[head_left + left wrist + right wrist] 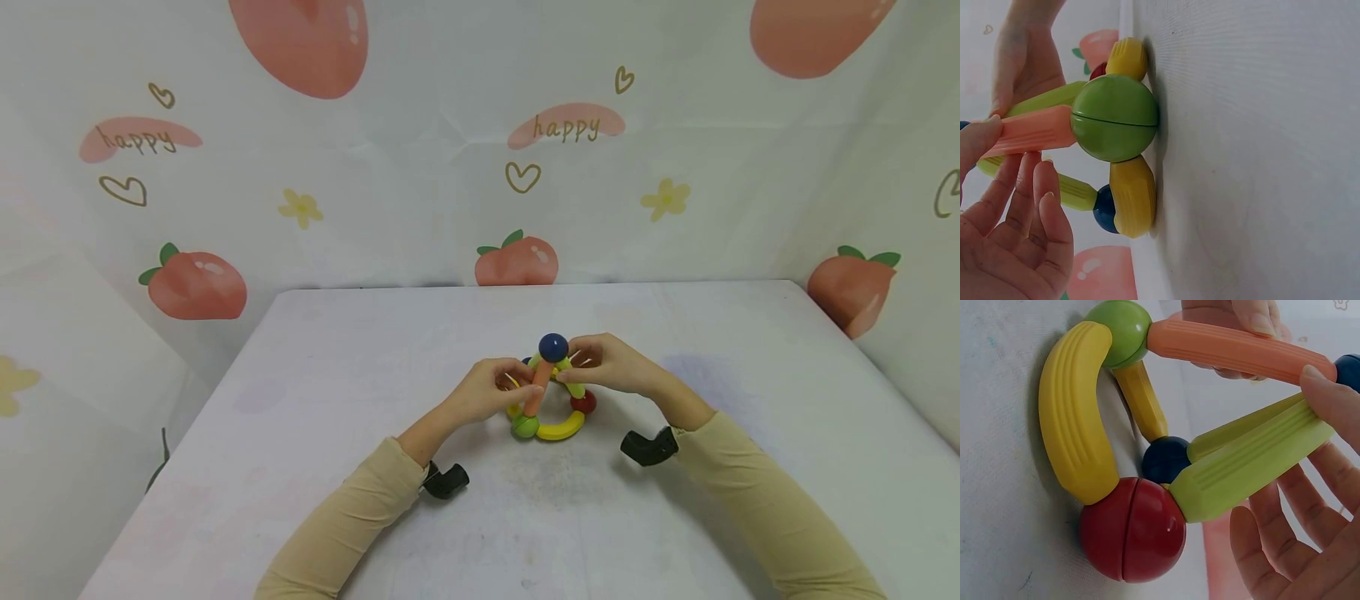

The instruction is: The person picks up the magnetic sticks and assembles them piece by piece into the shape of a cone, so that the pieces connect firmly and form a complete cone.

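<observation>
A small frame of coloured rods and balls stands on the table, tapering up to a dark blue ball (553, 347). My left hand (491, 390) pinches the orange rod (1035, 128), thumb on one side and fingers on the other. This rod rises from a green ball (1115, 117) at the base. My right hand (618, 364) holds a light green rod (1247, 469) close to the top, with its thumb at the orange rod's upper end. A curved yellow rod (1075, 412) joins the green ball to a red ball (1132, 529). Another dark blue ball (1167, 460) lies behind.
The white table (360, 333) reaches back to a hanging cloth (420, 167) printed with peaches, hearts and flowers. A black curved piece (446, 482) sits at the left cuff and another black piece (649, 447) at the right cuff, both low over the table.
</observation>
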`<action>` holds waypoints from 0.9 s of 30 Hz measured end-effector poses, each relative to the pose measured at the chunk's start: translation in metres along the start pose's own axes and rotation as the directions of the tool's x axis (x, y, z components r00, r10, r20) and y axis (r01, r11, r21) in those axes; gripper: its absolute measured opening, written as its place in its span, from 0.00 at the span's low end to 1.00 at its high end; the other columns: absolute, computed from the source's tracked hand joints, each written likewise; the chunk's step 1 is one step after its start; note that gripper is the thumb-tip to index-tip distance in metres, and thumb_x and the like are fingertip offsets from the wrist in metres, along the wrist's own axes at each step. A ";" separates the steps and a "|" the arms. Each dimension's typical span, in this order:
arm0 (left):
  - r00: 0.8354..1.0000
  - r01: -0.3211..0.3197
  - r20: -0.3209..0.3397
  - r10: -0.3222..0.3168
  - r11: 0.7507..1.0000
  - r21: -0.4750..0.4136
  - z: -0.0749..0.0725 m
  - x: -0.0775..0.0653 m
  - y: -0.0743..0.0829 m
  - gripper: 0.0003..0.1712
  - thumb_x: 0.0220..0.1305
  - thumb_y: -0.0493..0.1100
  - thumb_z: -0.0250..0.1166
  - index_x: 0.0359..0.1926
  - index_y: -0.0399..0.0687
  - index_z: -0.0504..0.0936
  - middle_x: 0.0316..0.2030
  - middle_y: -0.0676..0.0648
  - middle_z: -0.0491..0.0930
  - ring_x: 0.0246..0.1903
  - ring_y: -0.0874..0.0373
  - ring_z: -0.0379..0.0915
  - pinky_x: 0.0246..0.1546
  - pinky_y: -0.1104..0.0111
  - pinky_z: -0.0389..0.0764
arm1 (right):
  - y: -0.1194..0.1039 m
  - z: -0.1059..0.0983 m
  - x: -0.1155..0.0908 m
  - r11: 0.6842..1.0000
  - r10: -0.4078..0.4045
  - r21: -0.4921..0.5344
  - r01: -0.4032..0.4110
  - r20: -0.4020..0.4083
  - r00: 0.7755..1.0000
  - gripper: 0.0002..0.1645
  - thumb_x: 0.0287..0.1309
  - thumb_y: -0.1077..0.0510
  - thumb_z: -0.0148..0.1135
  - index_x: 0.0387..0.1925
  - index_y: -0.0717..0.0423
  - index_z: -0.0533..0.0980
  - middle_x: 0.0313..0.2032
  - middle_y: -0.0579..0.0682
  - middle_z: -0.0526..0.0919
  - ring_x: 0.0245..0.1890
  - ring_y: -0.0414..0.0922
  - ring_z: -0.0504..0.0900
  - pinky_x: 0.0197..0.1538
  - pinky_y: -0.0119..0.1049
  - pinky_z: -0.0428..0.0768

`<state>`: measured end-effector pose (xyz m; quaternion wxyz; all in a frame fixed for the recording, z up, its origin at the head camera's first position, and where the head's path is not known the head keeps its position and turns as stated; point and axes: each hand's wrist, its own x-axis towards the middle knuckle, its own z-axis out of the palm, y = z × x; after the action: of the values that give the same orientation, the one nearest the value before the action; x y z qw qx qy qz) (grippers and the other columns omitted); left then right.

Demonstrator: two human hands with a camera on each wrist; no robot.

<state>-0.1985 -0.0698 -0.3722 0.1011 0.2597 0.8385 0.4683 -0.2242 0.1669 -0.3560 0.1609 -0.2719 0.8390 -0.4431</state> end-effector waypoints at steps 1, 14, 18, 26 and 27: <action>1.000 0.002 0.002 -0.002 1.000 0.000 0.000 0.000 0.000 0.14 0.59 0.45 0.65 0.43 0.42 0.81 0.36 0.44 0.82 0.33 0.62 0.72 0.37 0.75 0.75 | 0.000 0.000 0.000 1.000 -0.001 0.003 0.001 0.001 1.000 0.15 0.56 0.55 0.64 0.43 0.58 0.77 0.42 0.55 0.82 0.44 0.48 0.80 0.46 0.38 0.79; 0.996 0.060 0.060 -0.069 0.988 0.140 0.001 -0.006 0.003 0.15 0.54 0.48 0.69 0.39 0.46 0.79 0.27 0.51 0.75 0.23 0.63 0.67 0.25 0.76 0.70 | 0.007 -0.008 -0.007 0.999 0.018 -0.044 -0.017 0.033 0.999 0.20 0.53 0.54 0.66 0.46 0.59 0.75 0.44 0.56 0.79 0.44 0.47 0.78 0.50 0.42 0.80; 0.989 0.078 0.110 -0.103 0.974 0.212 0.001 -0.009 0.002 0.16 0.51 0.48 0.71 0.38 0.46 0.79 0.26 0.52 0.74 0.21 0.64 0.66 0.22 0.77 0.67 | 0.015 -0.011 -0.010 0.997 0.037 -0.063 -0.033 0.073 0.997 0.19 0.54 0.54 0.66 0.46 0.56 0.76 0.45 0.54 0.79 0.42 0.45 0.79 0.50 0.39 0.79; 0.983 0.100 0.126 -0.135 0.962 0.255 0.002 -0.010 0.001 0.16 0.50 0.48 0.72 0.38 0.46 0.81 0.27 0.52 0.76 0.22 0.65 0.67 0.23 0.78 0.67 | 0.025 -0.008 -0.015 0.998 0.028 -0.068 -0.020 0.115 0.993 0.14 0.57 0.54 0.63 0.43 0.56 0.78 0.41 0.53 0.81 0.37 0.44 0.79 0.45 0.31 0.78; 0.982 0.102 0.127 -0.138 0.961 0.256 0.001 -0.010 0.001 0.16 0.51 0.48 0.71 0.38 0.46 0.81 0.27 0.52 0.76 0.23 0.65 0.67 0.23 0.78 0.67 | 0.025 -0.008 -0.016 0.998 0.015 -0.066 -0.008 0.114 0.993 0.14 0.57 0.55 0.63 0.43 0.57 0.78 0.40 0.53 0.81 0.37 0.44 0.79 0.44 0.30 0.78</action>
<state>-0.1891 -0.0741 -0.3726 0.1561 0.2519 0.8952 0.3328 -0.2236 0.1930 -0.3720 0.2022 -0.2972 0.8440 -0.3981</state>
